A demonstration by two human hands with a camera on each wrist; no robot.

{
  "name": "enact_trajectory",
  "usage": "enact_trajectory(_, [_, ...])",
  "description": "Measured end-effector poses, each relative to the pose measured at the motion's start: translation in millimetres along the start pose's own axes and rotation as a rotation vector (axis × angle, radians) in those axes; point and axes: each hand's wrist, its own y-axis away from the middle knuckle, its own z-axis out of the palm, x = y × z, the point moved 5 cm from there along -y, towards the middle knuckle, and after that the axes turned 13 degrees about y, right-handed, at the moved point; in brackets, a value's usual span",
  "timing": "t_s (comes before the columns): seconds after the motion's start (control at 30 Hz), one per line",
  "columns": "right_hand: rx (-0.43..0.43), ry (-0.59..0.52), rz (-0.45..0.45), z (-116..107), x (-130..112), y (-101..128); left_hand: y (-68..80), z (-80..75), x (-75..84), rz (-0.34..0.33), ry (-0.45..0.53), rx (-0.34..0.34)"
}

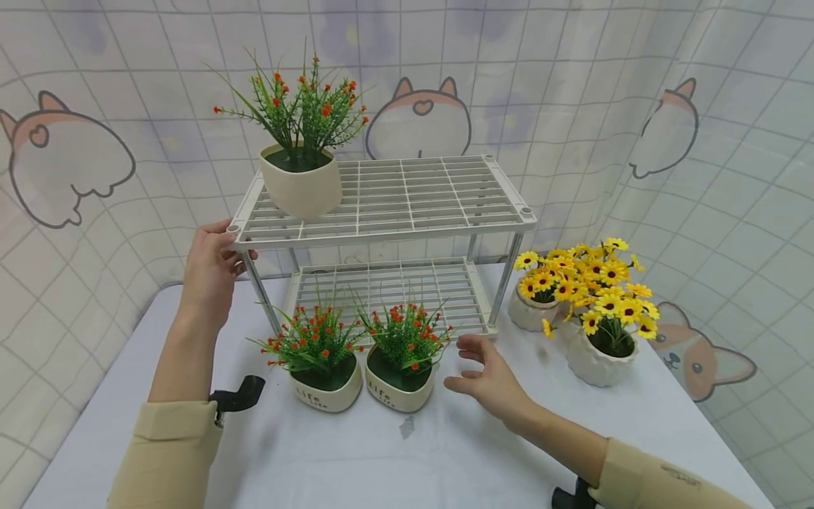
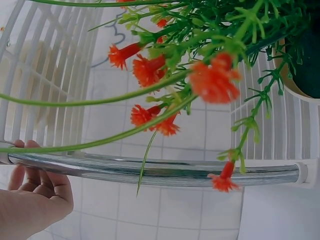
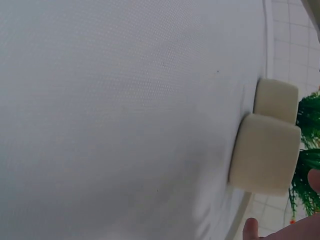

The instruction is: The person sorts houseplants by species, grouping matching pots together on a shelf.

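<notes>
Rack (image 1: pixel 394 205) of white grid shelves stands on the worktop (image 1: pixel 394 452), two tiers on chrome legs, its long axis running left to right across the head view. The left hand (image 1: pixel 210 272) holds the front left corner of the top shelf, fingers curled around the rim. The right hand (image 1: pixel 490 382) hovers just beside the right front pot (image 1: pixel 400 392) — its fingers are relaxed and spread, holding nothing.

This pot and its twin, the left front pot (image 1: pixel 327 392), are cream, upright and touching each other in front of the rack, each with green stems and small orange-red flowers. A third such pot (image 1: pixel 302 187) stands on the top shelf at the left. Two white pots of yellow flowers (image 1: pixel 588 283) stand at the right of the rack.

The left wrist view shows the chrome leg (image 2: pixel 155 170) and the flowers close — the right wrist view shows only the two cream pots from the side.
</notes>
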Motion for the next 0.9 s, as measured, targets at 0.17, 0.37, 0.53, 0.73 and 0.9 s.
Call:
enact_trajectory(0.17, [-0.045,0.020,-0.010,15.6,4.3,-6.1,-0.2,0.7,-0.3,0.002,-0.012,0.000])
enact_trajectory(0.37, [-0.039,0.028,-0.009,31.8,3.7,-13.1,-0.1,0.9,-0.2,0.004,-0.013,0.001])
enact_trajectory(0.53, [-0.070,0.011,-0.003,43.3,2.0,-16.1,0.0,1.2,-1.1,0.003,-0.012,0.001])
enact_trajectory(0.73, [-0.098,0.035,-0.030,54.6,0.9,-16.9,-0.1,0.5,-2.5,0.002,-0.020,0.001])
enact_trajectory(0.9, [-0.070,0.038,-0.098,60.9,-4.2,-18.1,-0.5,-0.3,-1.8,0.005,-0.012,0.001])
